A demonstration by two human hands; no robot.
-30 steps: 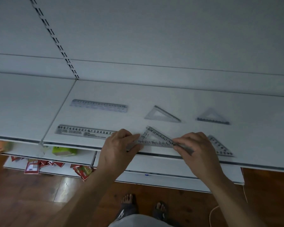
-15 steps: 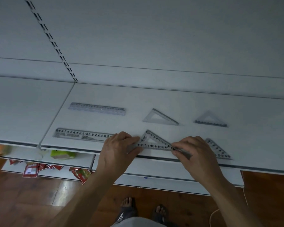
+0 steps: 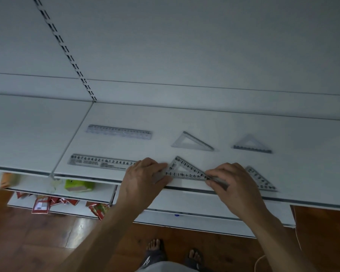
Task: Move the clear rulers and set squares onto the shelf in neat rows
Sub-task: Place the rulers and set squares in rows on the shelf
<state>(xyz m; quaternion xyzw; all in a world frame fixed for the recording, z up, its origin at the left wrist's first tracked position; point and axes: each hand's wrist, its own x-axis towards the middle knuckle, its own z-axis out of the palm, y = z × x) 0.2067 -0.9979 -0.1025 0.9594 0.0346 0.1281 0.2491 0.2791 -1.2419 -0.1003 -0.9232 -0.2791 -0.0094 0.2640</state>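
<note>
On the white shelf [image 3: 302, 146] lie two clear rulers, one at the back left [image 3: 119, 131] and one at the front left [image 3: 101, 161]. Two set squares lie in the back row, one in the middle [image 3: 192, 142] and one to the right [image 3: 252, 145]. A front set square [image 3: 185, 169] lies at the shelf's front edge. My left hand [image 3: 143, 179] pinches its left corner and my right hand [image 3: 234, 185] pinches its right tip. Another set square [image 3: 260, 178] lies just right of my right hand, partly hidden by it.
Lower shelves below hold a green pack [image 3: 79, 185] and red packets [image 3: 41, 206]. A slotted upright [image 3: 67, 54] runs up the back panel. Below are a wooden floor [image 3: 37, 242] and my feet [image 3: 155, 250].
Both hands stay on the front set square, which has barely shifted on the shelf. The view has tilted slightly.
</note>
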